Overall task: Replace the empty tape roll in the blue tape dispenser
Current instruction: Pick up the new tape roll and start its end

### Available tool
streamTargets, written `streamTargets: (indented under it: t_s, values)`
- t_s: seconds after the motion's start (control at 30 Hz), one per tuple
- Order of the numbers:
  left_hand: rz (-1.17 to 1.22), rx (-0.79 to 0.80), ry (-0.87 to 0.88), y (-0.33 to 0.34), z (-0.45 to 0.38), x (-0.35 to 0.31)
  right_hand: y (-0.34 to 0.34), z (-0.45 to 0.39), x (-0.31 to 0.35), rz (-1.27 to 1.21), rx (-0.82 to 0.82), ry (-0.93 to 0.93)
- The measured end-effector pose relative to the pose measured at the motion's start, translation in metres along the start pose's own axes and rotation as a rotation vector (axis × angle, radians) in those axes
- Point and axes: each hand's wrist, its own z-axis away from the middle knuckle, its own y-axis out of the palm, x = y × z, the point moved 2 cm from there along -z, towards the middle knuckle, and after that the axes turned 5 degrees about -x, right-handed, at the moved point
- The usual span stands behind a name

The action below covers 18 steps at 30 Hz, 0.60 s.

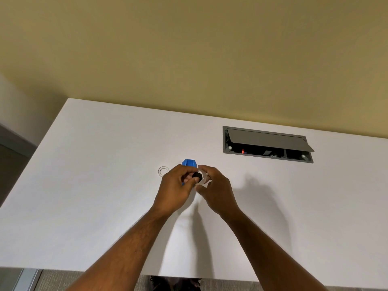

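Your left hand (pixel 175 186) pinches the black hub (pixel 197 176), right hand (pixel 214 189) grips the new roll (pixel 202 179); seat it squarely, then drop into the dispenser (pixel 189 162).

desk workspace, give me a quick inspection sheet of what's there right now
surface: white desk, mostly bare.
job's things: blue tape dispenser on the desk, partly hidden behind the hands; clear tape roll held with a black hub at its centre; empty clear ring lying flat to the left of the dispenser.
clutter: nothing seen.
hands: left hand pinches the black hub; right hand grips the tape roll.
cables: none on the desk; grey cable hatch is propped open, a small red light inside.
surroundings: yellowish wall behind the desk.
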Motion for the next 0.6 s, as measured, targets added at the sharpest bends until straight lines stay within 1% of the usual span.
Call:
streamTargets:
  t_s: [0.27, 0.43, 0.6]
  values:
    - [-0.032, 0.001, -0.062, -0.0032, 0.0014, -0.0006, -0.0031, 0.0040, 0.0041, 0.080, 0.037, -0.115]
    - [0.008, 0.026, -0.138, -0.0034, 0.0023, 0.0042, -0.0019, 0.0053, 0.0045, 0.009, 0.080, -0.063]
    - [0.059, 0.066, -0.205, -0.0072, -0.0022, 0.0081, -0.0057, 0.0075, 0.0091, -0.003, 0.084, -0.110]
